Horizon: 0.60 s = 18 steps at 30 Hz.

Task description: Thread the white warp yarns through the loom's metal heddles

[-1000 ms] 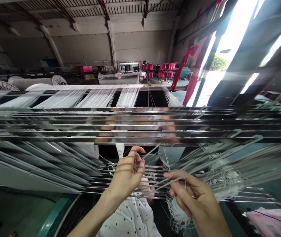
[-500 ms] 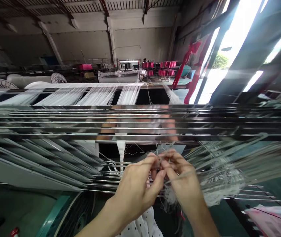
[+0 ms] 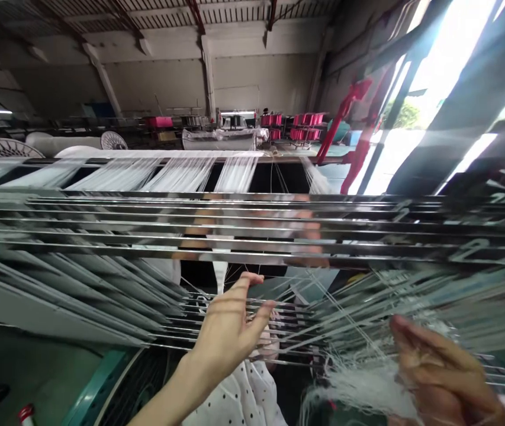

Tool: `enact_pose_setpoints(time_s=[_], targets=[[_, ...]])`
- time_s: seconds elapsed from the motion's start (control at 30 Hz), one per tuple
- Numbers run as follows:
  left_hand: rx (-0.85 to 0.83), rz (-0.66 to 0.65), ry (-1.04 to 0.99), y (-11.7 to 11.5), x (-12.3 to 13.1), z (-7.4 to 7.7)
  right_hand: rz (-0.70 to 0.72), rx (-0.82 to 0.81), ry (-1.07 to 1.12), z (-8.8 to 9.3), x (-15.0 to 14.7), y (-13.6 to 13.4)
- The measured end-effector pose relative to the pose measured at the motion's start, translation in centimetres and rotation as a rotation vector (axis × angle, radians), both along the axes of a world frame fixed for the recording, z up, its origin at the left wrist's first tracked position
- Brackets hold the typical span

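White thread tuft at lower right, between the two hands, below the steel bars.
Fanned threads from the right seem to feed it. The left hand is open, fingers apart, above thin steel strips. The blurred right hand has its fingers together beside the tuft; any grip cannot be told.

Steel bars block above — threads crowd between left hand and right hand.
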<state>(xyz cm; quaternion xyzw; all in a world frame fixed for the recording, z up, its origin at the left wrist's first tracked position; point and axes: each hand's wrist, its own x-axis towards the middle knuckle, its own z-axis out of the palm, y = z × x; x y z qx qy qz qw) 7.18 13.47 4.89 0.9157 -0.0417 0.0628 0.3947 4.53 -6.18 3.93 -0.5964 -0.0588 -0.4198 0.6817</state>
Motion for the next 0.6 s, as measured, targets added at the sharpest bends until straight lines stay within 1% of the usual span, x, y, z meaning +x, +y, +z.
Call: enact_pose_setpoints(time_s=[0.07,0.13,0.2,0.27,0.33,0.43,0.5,0.6], targets=[[-0.071,-0.021,-0.002,0.0,-0.2,0.1,0.208,0.068,0.074,0.1,0.5,-0.1],[-0.135,-0.054,0.003,-0.2,-0.3,0.2,0.415,0.096,0.267,-0.1,0.7,0.2],[-0.185,-0.084,0.005,-0.5,-0.2,0.3,0.514,0.096,0.462,-0.1,0.9,1.0],[-0.229,-0.127,0.025,-0.7,-0.1,0.3,0.555,0.121,0.549,0.2,1.0,1.9],[-0.25,-0.17,0.037,-0.8,0.0,0.1,0.581,0.145,0.54,0.6,1.0,2.5],[-0.259,-0.198,0.044,-0.7,0.0,-0.3,0.606,0.145,0.512,1.2,0.9,2.7],[-0.276,-0.205,0.033,-0.6,-0.1,-0.4,0.589,0.115,0.515,1.4,0.8,2.6],[-0.298,-0.202,-0.003,-0.4,-0.4,-0.1,0.527,0.019,0.531,1.8,0.5,2.3]])
